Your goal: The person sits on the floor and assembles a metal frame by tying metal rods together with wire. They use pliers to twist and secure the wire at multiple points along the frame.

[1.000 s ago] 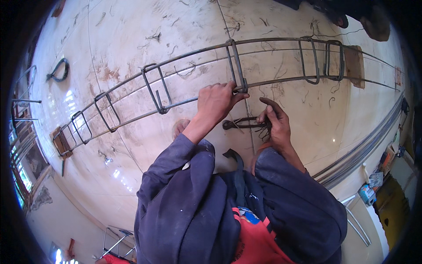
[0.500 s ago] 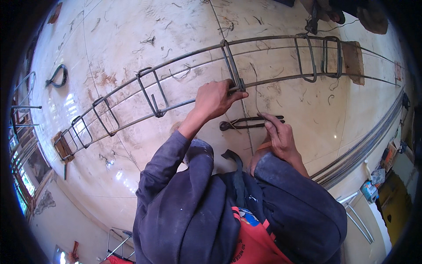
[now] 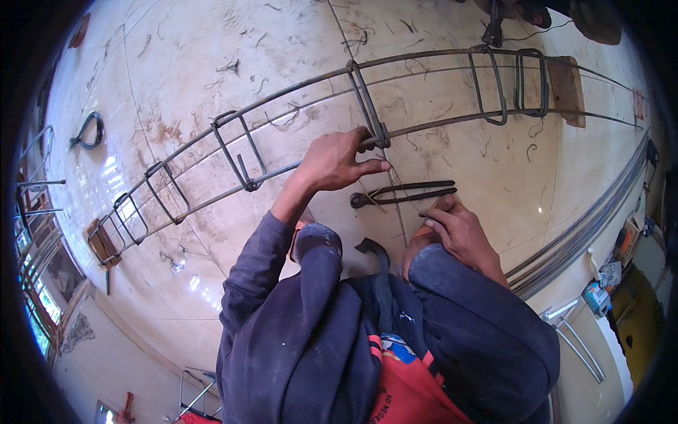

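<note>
A long cage of steel rebar with square stirrups runs across the floor before me. My left hand grips its near bar beside a stirrup corner, fingers curled over the bar and thumb stretched out to the right. Closer to my body, my right hand pinches a thin tie wire; the wire stretches up toward the stirrup corner, and its far end is hard to make out. Between the cage and my right hand lie dark pincers, handles pointing right, untouched on the floor.
Wooden blocks sit under both ends of the cage. Wire scraps litter the tiles. A wire coil lies at left, a bundle of rods at right. Part of another person's hand shows at the top right, near another tool.
My right hand has drawn back toward me and slightly right, bringing the tie wire down with it. My left hand stays at the stirrup corner, its thumb now lower and away from the bar.
</note>
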The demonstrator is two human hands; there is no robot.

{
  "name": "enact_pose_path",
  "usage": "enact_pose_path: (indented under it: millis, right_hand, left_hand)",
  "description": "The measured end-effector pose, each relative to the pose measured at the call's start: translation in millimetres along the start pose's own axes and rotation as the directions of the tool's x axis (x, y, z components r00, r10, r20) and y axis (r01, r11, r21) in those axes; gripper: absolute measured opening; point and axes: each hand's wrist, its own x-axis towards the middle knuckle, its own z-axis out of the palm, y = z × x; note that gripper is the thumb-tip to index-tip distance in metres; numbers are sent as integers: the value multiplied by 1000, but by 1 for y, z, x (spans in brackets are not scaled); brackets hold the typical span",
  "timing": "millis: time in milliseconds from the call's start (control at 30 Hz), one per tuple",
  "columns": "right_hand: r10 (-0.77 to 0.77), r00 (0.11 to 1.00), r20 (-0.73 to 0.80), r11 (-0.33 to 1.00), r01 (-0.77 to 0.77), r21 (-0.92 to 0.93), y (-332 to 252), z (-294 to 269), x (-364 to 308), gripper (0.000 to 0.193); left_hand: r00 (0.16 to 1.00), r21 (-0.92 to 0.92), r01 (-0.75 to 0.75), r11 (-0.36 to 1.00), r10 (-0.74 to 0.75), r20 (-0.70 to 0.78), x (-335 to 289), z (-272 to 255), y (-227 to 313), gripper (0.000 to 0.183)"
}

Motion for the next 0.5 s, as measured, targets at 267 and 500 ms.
enact_pose_path:
  millis: [267, 500]
  right_hand:
    - [-90, 992, -89, 996, 90, -2, -6, 7, 17, 23]
    - [-132, 975, -181, 991, 124, -56, -7, 30, 34, 19]
  left_hand:
    - [998, -29, 46, 998, -48, -44, 1, 6, -3, 74]
    - [987, -144, 158, 977, -156, 25, 1, -4, 3, 84]
